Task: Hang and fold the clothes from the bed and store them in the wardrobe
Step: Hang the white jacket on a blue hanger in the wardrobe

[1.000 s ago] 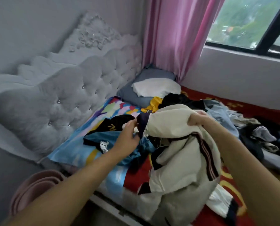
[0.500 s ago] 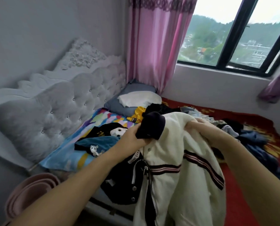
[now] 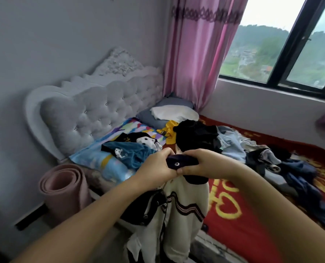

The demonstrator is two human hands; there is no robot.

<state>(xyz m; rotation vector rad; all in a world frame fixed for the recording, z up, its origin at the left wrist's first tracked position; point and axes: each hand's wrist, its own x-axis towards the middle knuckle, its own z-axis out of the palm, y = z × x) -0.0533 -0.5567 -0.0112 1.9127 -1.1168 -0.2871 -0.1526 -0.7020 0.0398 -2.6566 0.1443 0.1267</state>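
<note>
Now | both hands (image 3: 158,166) grip jacket (image 3: 184,209) collar | hangs vertical

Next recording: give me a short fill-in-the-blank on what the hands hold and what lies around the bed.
1. Both the left hand and the right hand grip the dark collar of a ____ jacket.
2. The curtain beside the window is ____.
3. A rolled ____ mat stands on the floor by the headboard.

Missing words: cream; pink; pink

Grey wall (image 3: 53,35), tufted headboard (image 3: 101,114) at 9 o'clock; pink curtain (image 3: 195,54), daylit window (image 3: 271,54) at 1 o'clock.
</note>
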